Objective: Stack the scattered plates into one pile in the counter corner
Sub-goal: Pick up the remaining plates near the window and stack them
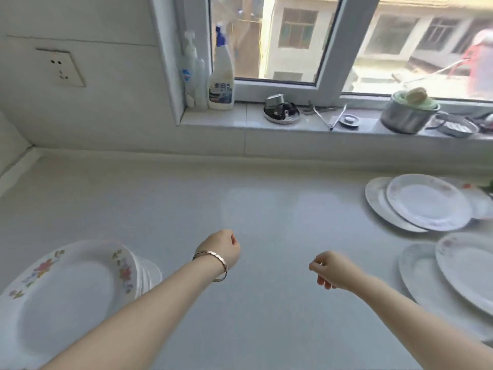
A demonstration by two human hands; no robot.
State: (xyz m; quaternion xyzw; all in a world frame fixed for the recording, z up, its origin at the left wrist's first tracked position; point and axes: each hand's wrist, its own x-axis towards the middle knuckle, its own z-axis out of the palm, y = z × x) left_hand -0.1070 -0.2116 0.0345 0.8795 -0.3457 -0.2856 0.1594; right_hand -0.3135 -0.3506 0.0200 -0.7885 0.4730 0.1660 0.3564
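Observation:
A pile of white plates with flower-patterned rims (66, 287) stands at the near left of the pale counter (240, 209). At the far right lie overlapping white plates (426, 201), and two more overlapping plates (458, 273) sit nearer, at the right edge of view. My left hand (222, 247), with a bracelet on the wrist, hovers over the middle of the counter with fingers curled and nothing in it. My right hand (330, 268) hangs loosely curled, also holding nothing, to the left of the near right plates.
The counter corner (29, 153) is at the far left, below a wall socket (62, 68). On the window sill stand cleaning bottles (221, 78), a small dish of odds and ends (281, 112), tongs (330, 117) and a metal pot (406, 113).

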